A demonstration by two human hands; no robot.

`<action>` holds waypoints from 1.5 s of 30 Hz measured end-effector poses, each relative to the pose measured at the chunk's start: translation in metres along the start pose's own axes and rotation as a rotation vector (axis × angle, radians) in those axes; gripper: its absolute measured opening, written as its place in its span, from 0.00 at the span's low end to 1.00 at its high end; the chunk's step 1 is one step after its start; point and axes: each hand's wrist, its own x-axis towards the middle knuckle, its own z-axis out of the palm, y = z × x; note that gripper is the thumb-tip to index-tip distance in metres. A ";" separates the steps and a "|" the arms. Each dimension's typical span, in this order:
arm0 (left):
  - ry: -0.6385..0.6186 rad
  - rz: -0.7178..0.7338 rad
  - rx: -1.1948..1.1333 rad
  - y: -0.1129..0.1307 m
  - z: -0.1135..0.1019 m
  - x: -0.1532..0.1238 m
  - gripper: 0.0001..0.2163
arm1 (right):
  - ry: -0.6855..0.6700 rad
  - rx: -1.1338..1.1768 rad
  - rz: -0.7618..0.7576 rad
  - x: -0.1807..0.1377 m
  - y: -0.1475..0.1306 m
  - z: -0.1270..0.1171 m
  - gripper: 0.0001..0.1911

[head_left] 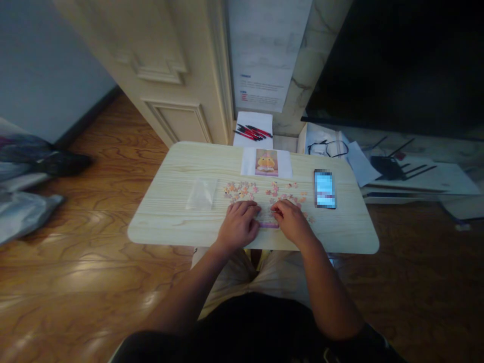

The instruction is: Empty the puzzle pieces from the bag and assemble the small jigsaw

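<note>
My left hand [238,225] rests on the table with its fingers stretched out, beside a purple-edged strip of joined jigsaw pieces [268,225]. My right hand [292,222] is bent into a pinch just above the right side of that strip; whatever lies between its fingertips is too small to make out. Loose jigsaw pieces [241,190] in pink and orange are spread beyond my left hand. More loose pieces [274,189] lie around my right hand. Farther back, a printed picture [266,162] of a yellow figure lies on white paper.
The pale wooden table [162,201] carries a clear plastic bag [201,194] on the left and a phone [324,188] on the right. Behind it are several red and black pens [252,132], glasses [336,148] and a black router [389,167].
</note>
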 end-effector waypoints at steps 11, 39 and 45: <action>-0.058 0.061 0.025 0.004 -0.003 0.001 0.19 | 0.033 0.076 0.003 -0.001 0.009 -0.003 0.08; -0.122 0.150 0.054 0.005 -0.005 0.001 0.23 | 0.018 -0.108 -0.015 0.001 0.010 0.004 0.15; -0.116 0.157 0.053 0.004 -0.004 0.000 0.21 | 0.010 -0.126 -0.014 0.003 0.012 0.006 0.13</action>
